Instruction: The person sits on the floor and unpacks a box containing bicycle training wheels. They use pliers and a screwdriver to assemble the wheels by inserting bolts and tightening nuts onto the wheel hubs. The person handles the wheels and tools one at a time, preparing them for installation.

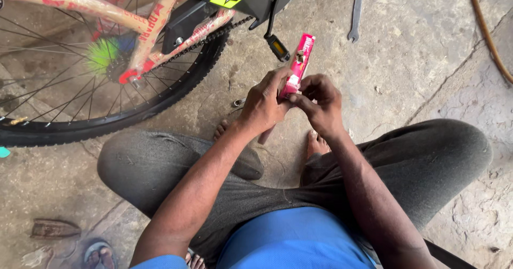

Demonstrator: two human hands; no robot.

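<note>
Both hands meet over my knees around a slim pink packet [300, 60] that sticks up and away from me. My left hand [264, 106] grips its lower end from the left. From the right, my right hand [319, 103] pinches that same end with curled fingers. Small metal parts show through the packet's clear front. Just beyond it hangs a bicycle pedal [278, 47] on its crank.
A bicycle rear wheel [107, 114] with paper-wrapped frame [149, 26] and chain stands at the upper left. A spanner [355, 10] lies on the concrete floor at the top, and a hose [489, 31] runs down the right. A sandal [99, 254] sits at bottom left.
</note>
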